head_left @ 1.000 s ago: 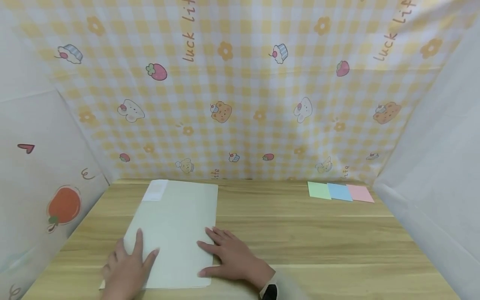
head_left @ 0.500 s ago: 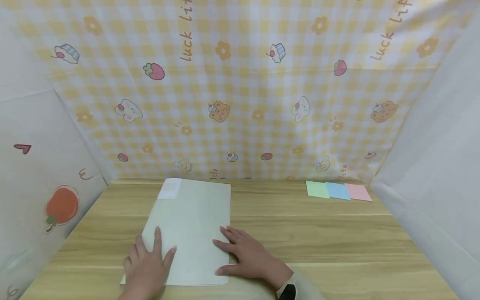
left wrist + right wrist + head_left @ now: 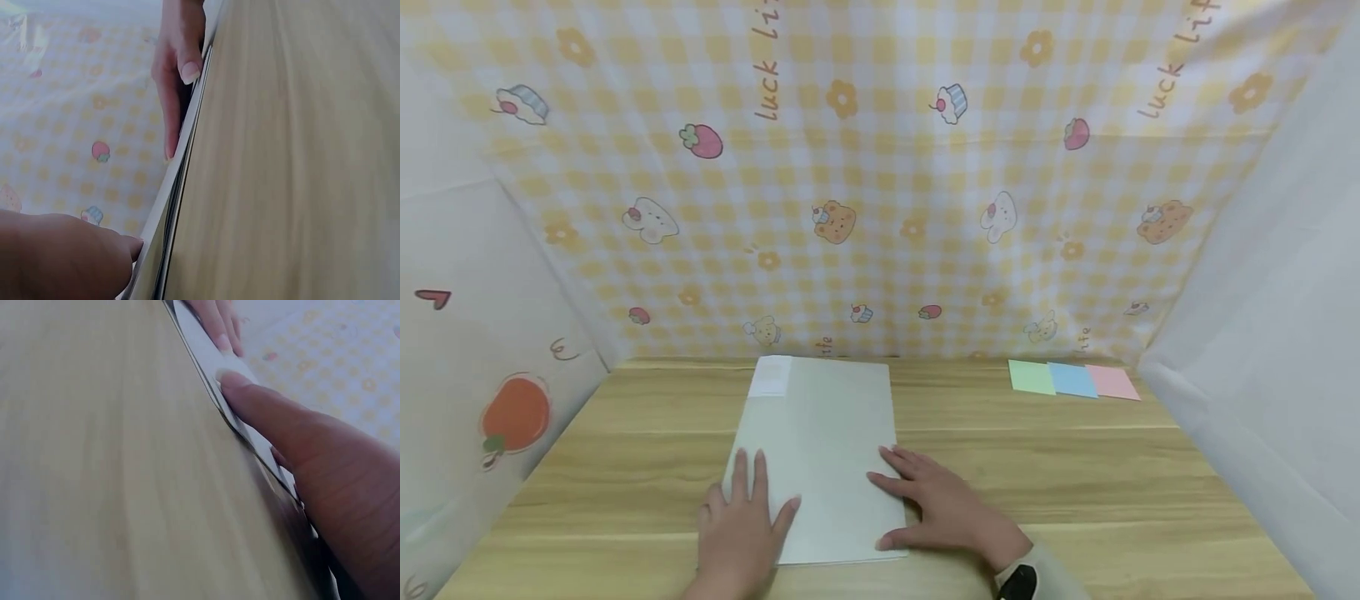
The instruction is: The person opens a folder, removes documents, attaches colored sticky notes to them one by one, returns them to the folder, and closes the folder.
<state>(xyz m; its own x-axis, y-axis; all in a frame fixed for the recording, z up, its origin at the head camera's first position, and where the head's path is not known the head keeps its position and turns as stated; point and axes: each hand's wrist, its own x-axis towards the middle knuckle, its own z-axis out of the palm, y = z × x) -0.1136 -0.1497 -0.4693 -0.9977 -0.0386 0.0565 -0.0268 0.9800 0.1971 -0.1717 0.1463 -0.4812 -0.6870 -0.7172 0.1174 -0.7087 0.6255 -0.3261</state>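
Note:
A pale grey-white folder (image 3: 831,450) lies flat on the wooden table, a white label (image 3: 771,377) at its far left corner. My left hand (image 3: 741,533) rests on its near left part with the fingers spread and straight. Across from it, my right hand (image 3: 947,508) touches the right edge, its thumb and fingertips lying on the cover. Both wrist views show the folder's near edge from low down, with several thin layers (image 3: 169,240) under the cover. The right thumb (image 3: 250,403) presses on top near that edge. What lies inside the folder is hidden.
Green (image 3: 1032,377), blue (image 3: 1072,380) and pink (image 3: 1112,382) paper squares lie in an overlapping row at the table's back right. A yellow checked cloth (image 3: 880,183) hangs behind the table (image 3: 1060,467). White cloth walls (image 3: 1262,333) stand at both sides.
Both hands have slid the folder to the right across the table, and it now lies straighter. The left hand's fingers have shifted a little on the cover. The coloured squares stay in place.

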